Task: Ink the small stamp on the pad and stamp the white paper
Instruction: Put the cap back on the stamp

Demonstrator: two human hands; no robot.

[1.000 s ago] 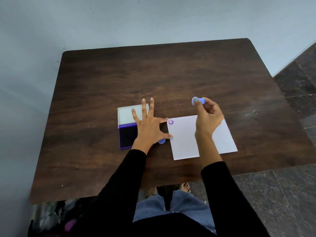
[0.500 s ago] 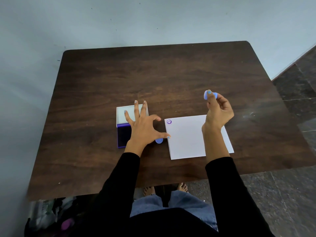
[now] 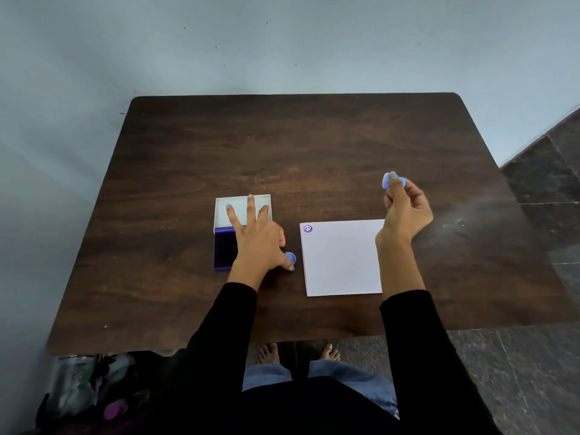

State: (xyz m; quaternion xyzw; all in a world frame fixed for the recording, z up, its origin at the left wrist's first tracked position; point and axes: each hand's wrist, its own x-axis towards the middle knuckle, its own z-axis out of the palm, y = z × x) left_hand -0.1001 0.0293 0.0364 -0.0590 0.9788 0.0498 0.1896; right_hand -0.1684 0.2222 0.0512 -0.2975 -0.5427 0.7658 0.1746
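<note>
A white paper lies on the dark wooden table, with one purple smiley print in its far left corner. My right hand is raised beyond the paper's far right corner, fingers shut on the small blue stamp. My left hand lies spread over the open ink pad, whose white lid is folded back; fingers rest on the lid. A small round blue cap lies by my left thumb, between pad and paper.
The table stands against a pale wall; its near edge runs just in front of my body. Dark stone floor lies to the right. Bags and clutter sit under the table's near left corner.
My right hand has carried the stamp up and to the right, away from the print on the paper. My left hand has drawn off the paper's edge onto the ink pad.
</note>
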